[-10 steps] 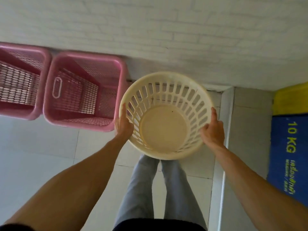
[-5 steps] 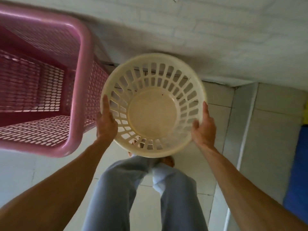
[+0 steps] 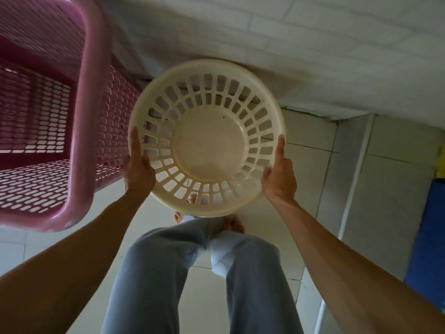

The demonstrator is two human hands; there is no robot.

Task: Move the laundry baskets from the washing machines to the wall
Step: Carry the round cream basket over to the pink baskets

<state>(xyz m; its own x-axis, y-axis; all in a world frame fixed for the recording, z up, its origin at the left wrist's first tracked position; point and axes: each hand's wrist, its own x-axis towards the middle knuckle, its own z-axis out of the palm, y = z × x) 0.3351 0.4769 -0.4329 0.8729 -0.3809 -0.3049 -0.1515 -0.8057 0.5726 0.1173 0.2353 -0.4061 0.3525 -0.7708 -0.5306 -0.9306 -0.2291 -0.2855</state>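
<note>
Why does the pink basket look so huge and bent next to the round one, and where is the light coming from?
Head view: the wide-angle lens bulges the near pink basket at the frame edge; the cream basket, held by the left hand and right hand, looks slightly soft, as if from motion; soft, even light, with a faint shadow on the brick wall behind it; no glare.
</note>
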